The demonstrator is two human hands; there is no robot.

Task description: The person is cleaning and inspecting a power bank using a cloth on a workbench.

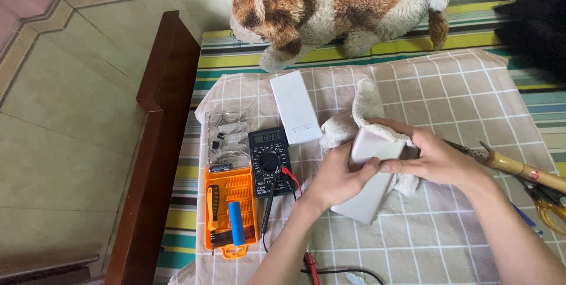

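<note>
Two hands, one white case, on a checked cloth

A brown-and-cream plush dog (339, 8) lies above the beige checked cloth (460, 84) spread on the bed. At centre, the left hand (336, 176) and right hand (433, 158) have fingers clamped on a flat white rectangular case (368, 188), the right pressing a cream towel (359, 111) over it. Left: a second white case (296, 107), orange screwdriver tray (231, 209), black multimeter (269, 160)

soft even daylight, faint shadows, sharp focus, slight wide-angle edge bending.

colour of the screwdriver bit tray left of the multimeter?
Orange screwdriver bit tray, with a blue cylinder lying on it; the head view shows it clearly.
</note>
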